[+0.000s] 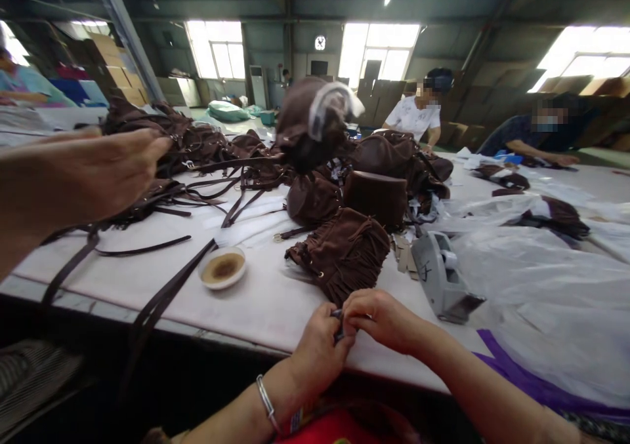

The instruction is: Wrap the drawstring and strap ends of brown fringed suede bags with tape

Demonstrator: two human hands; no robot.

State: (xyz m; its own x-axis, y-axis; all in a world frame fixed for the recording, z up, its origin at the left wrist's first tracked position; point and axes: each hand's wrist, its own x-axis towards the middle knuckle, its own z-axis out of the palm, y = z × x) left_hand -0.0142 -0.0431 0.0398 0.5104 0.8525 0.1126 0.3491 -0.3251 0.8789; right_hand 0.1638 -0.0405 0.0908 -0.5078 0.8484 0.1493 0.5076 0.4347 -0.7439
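My left hand, with a silver bracelet at the wrist, and my right hand meet at the table's front edge. Both are closed around a small dark object, mostly hidden by the fingers; its kind is unclear. Just beyond them lies a dark brown fringed suede bag with metal eyelets. Another brown bag, with white wrapping at its side, appears smeared by motion above the heap. A grey tape dispenser stands to the right of my hands.
A co-worker's hand reaches in from the left. Brown bags and straps crowd the white table. A shallow dish holds brownish stuff. Clear plastic covers the right side. Two people work across the table.
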